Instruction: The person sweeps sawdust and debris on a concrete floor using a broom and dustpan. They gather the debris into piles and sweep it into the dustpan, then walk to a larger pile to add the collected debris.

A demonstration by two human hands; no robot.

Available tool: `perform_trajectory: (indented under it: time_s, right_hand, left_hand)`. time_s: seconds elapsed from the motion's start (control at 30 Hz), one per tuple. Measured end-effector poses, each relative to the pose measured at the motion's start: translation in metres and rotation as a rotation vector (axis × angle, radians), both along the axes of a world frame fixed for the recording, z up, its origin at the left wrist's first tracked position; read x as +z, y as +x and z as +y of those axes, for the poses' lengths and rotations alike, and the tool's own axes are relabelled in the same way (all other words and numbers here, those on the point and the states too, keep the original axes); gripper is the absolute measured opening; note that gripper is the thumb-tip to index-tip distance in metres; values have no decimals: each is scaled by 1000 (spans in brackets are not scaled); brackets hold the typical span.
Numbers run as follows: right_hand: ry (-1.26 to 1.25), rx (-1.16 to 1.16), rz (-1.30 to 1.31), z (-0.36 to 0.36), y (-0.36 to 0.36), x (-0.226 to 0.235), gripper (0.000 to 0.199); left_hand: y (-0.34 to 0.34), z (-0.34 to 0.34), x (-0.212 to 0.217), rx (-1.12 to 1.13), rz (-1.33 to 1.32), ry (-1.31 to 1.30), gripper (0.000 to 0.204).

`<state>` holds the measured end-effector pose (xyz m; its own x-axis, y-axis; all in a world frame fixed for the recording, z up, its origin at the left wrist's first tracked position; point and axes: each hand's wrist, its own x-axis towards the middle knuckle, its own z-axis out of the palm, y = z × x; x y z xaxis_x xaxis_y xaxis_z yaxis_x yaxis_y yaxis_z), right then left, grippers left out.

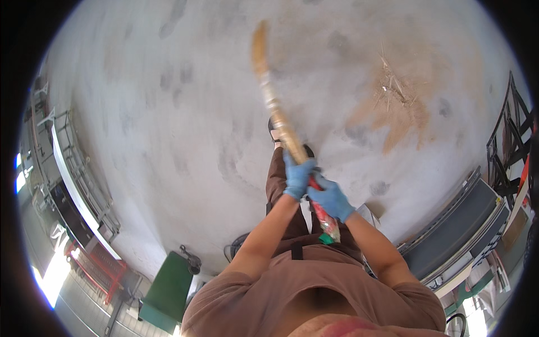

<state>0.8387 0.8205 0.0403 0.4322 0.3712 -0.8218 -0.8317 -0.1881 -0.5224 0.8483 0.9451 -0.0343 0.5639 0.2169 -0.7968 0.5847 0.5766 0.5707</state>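
Both hands gloved in blue and wrapped tight around a broom [279,115] handle. Left hand [297,177] higher up the shaft, right hand [331,199] just below and touching it, fingers closed on the red-patterned lower part of the handle. Handle end, with a green cap, pointing back toward the brown shirt [314,281]. Shaft slanting up and to the left, away from the body, over the concrete floor [168,112]. Bristle end blurred, at the top of the view; contact with the floor cannot be told. One shoe [275,135] showing beside the shaft, just above the left hand, with a brown trouser leg under it.

Patch of tan dust and loose straw bits [398,98] on the floor to the right of the broom, well apart from the bristles. Dark smudges scattered over the pale floor. Green machine [165,289] at lower left near the elbow. Metal racks [73,168] along the left rim, with a red frame [104,269] beneath. Grey flat panels [455,230] stacked at lower right, black metal frame [514,140] at the right rim.
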Motion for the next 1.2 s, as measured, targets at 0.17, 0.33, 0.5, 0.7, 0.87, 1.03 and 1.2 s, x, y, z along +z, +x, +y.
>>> perform_trajectory:
  time_s: [0.17, 0.33, 0.5, 0.7, 0.87, 1.03, 1.2]
  right_hand:
    - [237, 390, -36, 156, 91, -79, 60]
    - [97, 758, 49, 312, 173, -164, 52]
    - [-37, 607, -184, 288, 245, -177, 41]
    - [-230, -164, 98, 95, 271, -80, 40]
    - [-382, -473, 170, 41, 291, -12, 45]
    - [-339, -506, 24, 32, 298, 26, 57]
    - [-209, -314, 23, 52, 325, 45, 64]
  left_hand:
    - [17, 173, -80, 288, 189, 111, 34]
    - [56, 319, -147, 312, 275, -59, 17]
    - [160, 304, -188, 105, 351, -254, 15]
    - [256, 73, -156, -224, 237, -193, 68]
    - [299, -35, -110, -555, 70, -221, 88]
    - [322, -40, -47, -594, 2, -200, 93]
    - [359, 24, 19, -322, 114, -207, 92]
